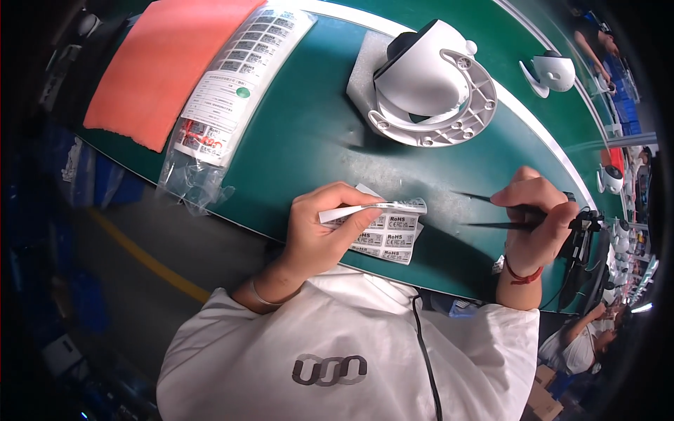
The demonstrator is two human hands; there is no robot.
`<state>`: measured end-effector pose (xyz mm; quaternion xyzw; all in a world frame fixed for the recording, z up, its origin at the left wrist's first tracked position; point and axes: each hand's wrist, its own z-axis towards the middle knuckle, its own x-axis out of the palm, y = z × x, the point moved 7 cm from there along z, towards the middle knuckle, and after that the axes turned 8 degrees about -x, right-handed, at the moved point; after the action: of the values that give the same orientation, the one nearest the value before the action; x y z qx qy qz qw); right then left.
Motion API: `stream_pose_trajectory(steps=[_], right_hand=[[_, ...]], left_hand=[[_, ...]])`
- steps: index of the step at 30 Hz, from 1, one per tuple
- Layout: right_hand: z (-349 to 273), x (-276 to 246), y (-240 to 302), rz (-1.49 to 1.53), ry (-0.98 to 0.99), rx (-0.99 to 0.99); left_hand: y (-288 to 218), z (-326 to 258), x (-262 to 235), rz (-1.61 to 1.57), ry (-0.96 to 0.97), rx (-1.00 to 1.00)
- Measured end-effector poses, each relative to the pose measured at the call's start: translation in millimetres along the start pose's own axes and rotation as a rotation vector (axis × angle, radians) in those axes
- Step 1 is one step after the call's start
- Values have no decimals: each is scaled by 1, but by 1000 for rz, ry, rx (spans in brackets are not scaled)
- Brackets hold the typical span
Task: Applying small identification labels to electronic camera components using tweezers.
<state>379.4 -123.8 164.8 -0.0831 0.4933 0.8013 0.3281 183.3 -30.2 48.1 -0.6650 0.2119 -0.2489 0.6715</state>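
My left hand (319,228) pinches a sheet of printed labels (399,238) between thumb and fingers, close to the table's near edge. The sheet's upper part is folded over, and several rows of white labels with dark print show below the fold. To the right, my right hand (535,214) grips black tweezers (497,226), whose two tips are spread and point left toward the sheet without touching it. Beyond both hands, a white camera-like housing (432,74) with a round ring base lies tilted on the table, partly on a white foam sheet (361,77).
A clear bag of label sheets (239,77) lies at the left beside an orange sheet (165,63) on the green table (309,140). Similar white units (554,71) stand on the green surface beyond a pale rail. Other people (579,340) work at the right. A dark device (584,235) stands near my right hand.
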Motion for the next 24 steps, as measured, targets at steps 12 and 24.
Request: stream_pose_trajectory(steps=[12,24], right_hand=[[-1,39,32,-92,323,-223],[-4,46,38,-187,231,-428]], left_hand=[[-6,4,-1,33,-158,49],[-9,-1,4,118,-77,147]])
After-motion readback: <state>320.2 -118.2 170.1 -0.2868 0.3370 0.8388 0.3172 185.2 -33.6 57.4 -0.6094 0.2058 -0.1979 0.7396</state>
